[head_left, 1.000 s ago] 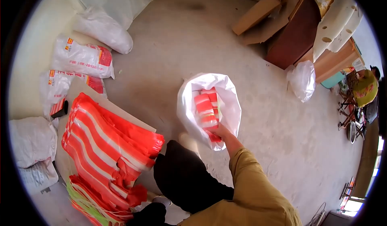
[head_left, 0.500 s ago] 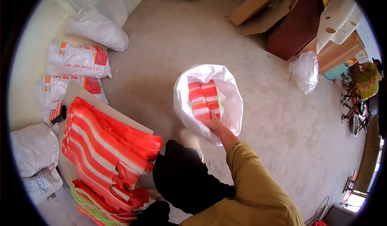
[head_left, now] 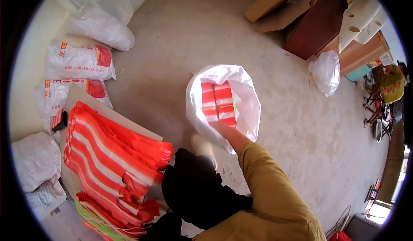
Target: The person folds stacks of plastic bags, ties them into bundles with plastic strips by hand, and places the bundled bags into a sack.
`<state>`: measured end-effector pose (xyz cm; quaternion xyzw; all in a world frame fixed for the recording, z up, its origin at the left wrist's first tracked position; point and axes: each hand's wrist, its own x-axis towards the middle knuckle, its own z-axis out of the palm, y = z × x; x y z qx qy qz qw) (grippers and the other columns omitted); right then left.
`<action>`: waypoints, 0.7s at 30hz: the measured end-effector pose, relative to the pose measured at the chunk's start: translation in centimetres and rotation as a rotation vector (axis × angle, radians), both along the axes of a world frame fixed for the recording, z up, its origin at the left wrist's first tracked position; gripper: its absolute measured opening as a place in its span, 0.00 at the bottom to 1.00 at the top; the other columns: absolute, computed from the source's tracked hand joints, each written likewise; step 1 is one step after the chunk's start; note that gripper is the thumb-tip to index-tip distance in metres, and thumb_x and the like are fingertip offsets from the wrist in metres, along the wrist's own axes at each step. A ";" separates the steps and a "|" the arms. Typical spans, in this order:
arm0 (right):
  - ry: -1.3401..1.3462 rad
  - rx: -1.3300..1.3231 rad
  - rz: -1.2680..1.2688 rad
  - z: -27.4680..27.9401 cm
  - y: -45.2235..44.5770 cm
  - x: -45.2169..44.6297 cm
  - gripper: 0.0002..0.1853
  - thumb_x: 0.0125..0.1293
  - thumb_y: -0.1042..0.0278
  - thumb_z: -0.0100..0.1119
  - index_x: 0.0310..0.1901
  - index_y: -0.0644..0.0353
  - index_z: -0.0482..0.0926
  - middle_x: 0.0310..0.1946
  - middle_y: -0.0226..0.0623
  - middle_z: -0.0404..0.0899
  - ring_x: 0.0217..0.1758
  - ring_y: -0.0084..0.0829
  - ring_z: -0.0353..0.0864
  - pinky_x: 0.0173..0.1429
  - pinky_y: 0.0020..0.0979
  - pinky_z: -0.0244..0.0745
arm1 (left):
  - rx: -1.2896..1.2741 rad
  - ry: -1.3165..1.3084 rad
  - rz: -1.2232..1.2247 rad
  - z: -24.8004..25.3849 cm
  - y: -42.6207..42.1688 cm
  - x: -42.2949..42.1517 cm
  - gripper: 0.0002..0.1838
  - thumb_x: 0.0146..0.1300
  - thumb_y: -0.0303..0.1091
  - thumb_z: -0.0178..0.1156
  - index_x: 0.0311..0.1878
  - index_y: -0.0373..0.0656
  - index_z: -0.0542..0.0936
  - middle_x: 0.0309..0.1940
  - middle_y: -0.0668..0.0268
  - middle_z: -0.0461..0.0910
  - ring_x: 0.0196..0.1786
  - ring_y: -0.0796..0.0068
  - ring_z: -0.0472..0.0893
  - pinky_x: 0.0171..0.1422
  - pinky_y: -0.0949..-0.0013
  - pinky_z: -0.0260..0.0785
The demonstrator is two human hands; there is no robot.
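Observation:
An open white sack (head_left: 246, 97) stands on the floor in front of me. Inside it, side by side, lie red-and-white striped bundles (head_left: 217, 99), with bands around their middle. My right hand (head_left: 218, 128) reaches into the near side of the sack, beside the lower end of the bundles; its fingers are hidden by the sack and the bundles. To the left, a large pile of red-and-white striped bags (head_left: 109, 150) rests on a flat board (head_left: 122, 117), with green and white strings at its lower end. My left hand does not show.
Filled white sacks (head_left: 80, 60) line the left wall. Cardboard boxes (head_left: 275, 2) and a dark red panel (head_left: 316, 24) stand at upper right, near a clear plastic bag (head_left: 325, 72). A person (head_left: 392, 85) is at the far right.
My right hand has moved left and deeper into the sack, its fingers now out of sight. The striped bundles lie straighter, side by side. The view has shifted slightly.

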<state>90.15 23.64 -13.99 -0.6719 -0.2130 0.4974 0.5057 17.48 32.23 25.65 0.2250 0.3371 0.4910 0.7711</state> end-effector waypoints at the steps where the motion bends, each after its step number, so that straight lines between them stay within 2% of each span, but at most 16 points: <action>1: 0.103 0.068 -0.104 -1.8 -0.5 -1.1 0.30 0.76 0.46 0.55 0.72 0.54 0.71 0.73 0.46 0.71 0.73 0.47 0.74 0.74 0.41 0.69 | 0.002 -0.005 -0.006 0.1 0.0 0.4 0.41 0.72 0.49 0.64 0.80 0.38 0.62 0.74 0.43 0.70 0.77 0.43 0.67 0.83 0.43 0.54; 4: 0.185 0.127 -0.341 -0.5 -0.2 -2.5 0.28 0.72 0.48 0.60 0.68 0.54 0.76 0.73 0.44 0.72 0.74 0.46 0.72 0.74 0.41 0.69 | 0.001 0.002 0.005 0.3 0.1 0.4 0.42 0.72 0.48 0.64 0.81 0.38 0.61 0.74 0.41 0.69 0.77 0.42 0.66 0.83 0.42 0.54; 7: 0.145 0.108 -0.528 6.7 1.4 -3.8 0.27 0.69 0.52 0.65 0.66 0.54 0.78 0.71 0.46 0.72 0.74 0.47 0.71 0.74 0.42 0.69 | -0.023 -0.003 0.077 0.3 -0.6 0.7 0.43 0.72 0.47 0.65 0.82 0.39 0.60 0.75 0.39 0.67 0.78 0.40 0.65 0.83 0.40 0.54; 9: -0.250 -0.046 -0.445 7.5 1.3 -3.2 0.29 0.64 0.56 0.69 0.65 0.54 0.78 0.70 0.48 0.73 0.73 0.48 0.70 0.74 0.44 0.69 | -0.028 -0.004 0.107 0.2 -0.6 1.0 0.43 0.71 0.46 0.66 0.82 0.39 0.59 0.75 0.38 0.66 0.78 0.40 0.65 0.83 0.40 0.55; 11: -0.995 -0.345 -0.108 7.2 -2.1 -0.9 0.32 0.58 0.61 0.74 0.66 0.54 0.77 0.68 0.50 0.72 0.72 0.51 0.69 0.74 0.46 0.69 | -0.021 0.003 0.110 0.0 -0.5 0.7 0.44 0.69 0.45 0.67 0.82 0.39 0.58 0.75 0.38 0.66 0.77 0.40 0.65 0.83 0.39 0.54; 12: -1.243 -0.249 -0.245 7.6 -4.8 0.3 0.36 0.52 0.68 0.76 0.67 0.55 0.76 0.67 0.51 0.72 0.71 0.54 0.69 0.75 0.48 0.68 | -0.018 -0.006 0.112 -0.1 -0.5 0.4 0.45 0.69 0.45 0.68 0.82 0.39 0.58 0.75 0.38 0.66 0.77 0.40 0.65 0.83 0.39 0.54; 14: -1.122 -0.330 -0.597 13.0 -7.9 0.9 0.43 0.50 0.67 0.80 0.71 0.56 0.72 0.71 0.52 0.69 0.75 0.58 0.64 0.79 0.49 0.62 | -0.013 -0.032 0.114 -0.4 -0.4 0.0 0.45 0.68 0.44 0.69 0.82 0.39 0.58 0.75 0.38 0.65 0.77 0.40 0.65 0.83 0.38 0.54; 15: -1.037 -0.404 -0.720 10.5 -10.1 1.6 0.53 0.52 0.64 0.82 0.77 0.58 0.60 0.72 0.54 0.68 0.75 0.56 0.67 0.78 0.49 0.66 | -0.006 -0.057 0.110 -0.8 -0.2 -0.2 0.46 0.67 0.44 0.69 0.82 0.39 0.58 0.76 0.38 0.64 0.77 0.40 0.64 0.83 0.37 0.54; 17: -0.480 -0.403 -0.933 -1.3 -14.7 2.5 0.61 0.54 0.59 0.84 0.80 0.59 0.48 0.71 0.54 0.69 0.73 0.52 0.73 0.71 0.49 0.75 | 0.011 -0.104 0.103 -1.1 -0.1 -0.8 0.47 0.66 0.44 0.70 0.82 0.39 0.58 0.77 0.38 0.63 0.77 0.40 0.64 0.83 0.36 0.53; 18: -0.041 -0.379 -0.969 6.5 -14.1 0.5 0.67 0.54 0.54 0.84 0.81 0.61 0.38 0.71 0.54 0.68 0.67 0.46 0.80 0.63 0.49 0.82 | 0.023 -0.068 0.126 -0.8 -0.2 0.1 0.47 0.66 0.44 0.70 0.82 0.39 0.57 0.77 0.39 0.62 0.78 0.39 0.63 0.83 0.36 0.52; 19: 0.261 -0.392 -0.989 1.3 -14.8 0.0 0.53 0.57 0.55 0.80 0.77 0.66 0.57 0.64 0.51 0.78 0.57 0.46 0.86 0.54 0.49 0.86 | 0.036 -0.032 0.151 -1.0 -0.3 -0.1 0.48 0.65 0.44 0.70 0.82 0.39 0.57 0.78 0.39 0.60 0.78 0.39 0.62 0.84 0.36 0.51; 21: -0.015 -0.445 -0.663 -4.0 -15.7 0.2 0.37 0.62 0.57 0.73 0.67 0.67 0.69 0.54 0.50 0.84 0.48 0.43 0.89 0.47 0.46 0.87 | 0.051 0.049 0.203 -0.5 -0.3 0.6 0.50 0.64 0.44 0.72 0.82 0.38 0.56 0.79 0.41 0.59 0.78 0.38 0.61 0.84 0.35 0.50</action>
